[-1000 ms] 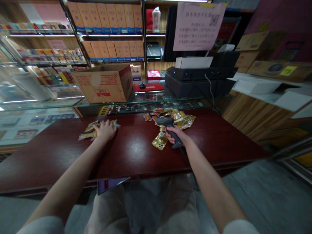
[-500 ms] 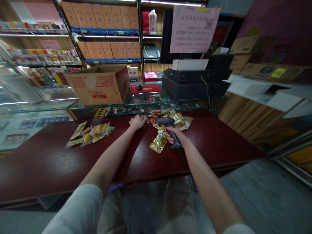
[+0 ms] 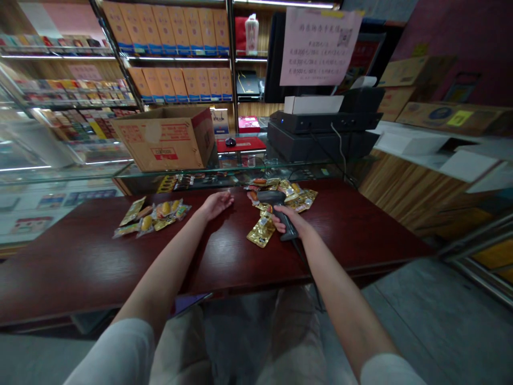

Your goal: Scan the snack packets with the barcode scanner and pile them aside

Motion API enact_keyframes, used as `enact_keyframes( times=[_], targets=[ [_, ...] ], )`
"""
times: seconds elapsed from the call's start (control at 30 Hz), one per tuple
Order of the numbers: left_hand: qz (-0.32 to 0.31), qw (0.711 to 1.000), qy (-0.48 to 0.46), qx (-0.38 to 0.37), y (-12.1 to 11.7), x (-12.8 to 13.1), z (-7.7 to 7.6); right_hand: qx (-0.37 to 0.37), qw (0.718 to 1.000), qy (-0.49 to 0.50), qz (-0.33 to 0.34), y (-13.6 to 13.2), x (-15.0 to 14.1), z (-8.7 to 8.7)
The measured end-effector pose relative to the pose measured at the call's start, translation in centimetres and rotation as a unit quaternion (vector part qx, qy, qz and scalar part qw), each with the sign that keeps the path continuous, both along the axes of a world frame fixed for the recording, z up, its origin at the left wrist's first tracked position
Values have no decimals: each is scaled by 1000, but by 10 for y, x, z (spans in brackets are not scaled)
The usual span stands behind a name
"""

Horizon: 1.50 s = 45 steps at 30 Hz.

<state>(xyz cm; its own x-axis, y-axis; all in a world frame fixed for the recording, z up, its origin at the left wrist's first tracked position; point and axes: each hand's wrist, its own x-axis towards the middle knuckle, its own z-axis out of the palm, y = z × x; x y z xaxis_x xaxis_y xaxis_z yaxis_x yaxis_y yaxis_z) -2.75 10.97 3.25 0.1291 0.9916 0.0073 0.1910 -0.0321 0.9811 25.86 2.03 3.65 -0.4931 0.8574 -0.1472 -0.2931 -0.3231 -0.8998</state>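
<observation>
While gripping a barcode scanner [image 3: 276, 199] in the right hand [image 3: 289, 223], fingers curled closed round the handle. Left hand [image 3: 216, 205] open and empty on the dark red counter [image 3: 80, 272], fingers loosely spread, between two heaps of snack packets: one set well apart at left [image 3: 154, 216], the other [image 3: 280, 188] just beyond the scanner, plus a gold packet [image 3: 261, 233] beside the right hand. Scanner window out of sight; packet labels unreadable.

A dark red wooden counter [image 3: 72, 272] carries a left heap [image 3: 152, 218] and a right heap [image 3: 296, 193] of foil snack packets.
</observation>
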Motion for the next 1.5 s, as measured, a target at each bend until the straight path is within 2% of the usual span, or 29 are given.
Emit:
enact_keyframes(
  times=[0.07,0.13,0.23,0.4,0.53,0.7,0.9,1.03,1.1,1.17,1.23,1.27,1.33,1.4,1.5],
  targets=[
    [-30,989,-140,-37,-18,-11,0,-7,1000,-6,15,-2,0,1],
    [-39,973,-221,-57,-33,-16,-1,-11,999,-13,35,-4,-1,2],
    [-34,963,-258,-72,-46,-14,-3,-10,998,-19,60,-7,-2,3],
    [-8,943,-323,-84,-46,-8,-6,-4,997,-26,74,-9,-4,3],
    [-15,947,-309,-83,-47,-8,-11,10,998,-12,68,-8,-5,1],
    [-54,954,-290,-64,-48,-3,-19,29,998,21,55,-5,-3,-2],
    [-13,959,-275,-64,-44,4,-21,53,997,19,56,-5,-6,-3],
    [-16,969,-244,-41,-45,7,-23,57,997,15,52,-6,-6,-3],
    [-1,979,-202,-31,-44,9,-23,52,997,16,50,-5,-5,-3],
    [24,993,-113,-12,-40,8,-20,45,998,16,45,-4,-3,-3],
    [39,997,42,43,-36,2,-16,38,999,16,36,-2,-2,-3],
    [39,985,140,89,-35,-4,-13,34,999,16,32,-2,-2,-3],
    [71,926,333,162,-35,-21,-6,28,999,17,27,-2,-2,-2],
    [108,853,483,164,-42,-42,0,24,999,17,22,-3,-2,-2],
    [122,765,615,146,-57,-74,5,20,1000,11,21,-4,-3,-2]
  ],
)
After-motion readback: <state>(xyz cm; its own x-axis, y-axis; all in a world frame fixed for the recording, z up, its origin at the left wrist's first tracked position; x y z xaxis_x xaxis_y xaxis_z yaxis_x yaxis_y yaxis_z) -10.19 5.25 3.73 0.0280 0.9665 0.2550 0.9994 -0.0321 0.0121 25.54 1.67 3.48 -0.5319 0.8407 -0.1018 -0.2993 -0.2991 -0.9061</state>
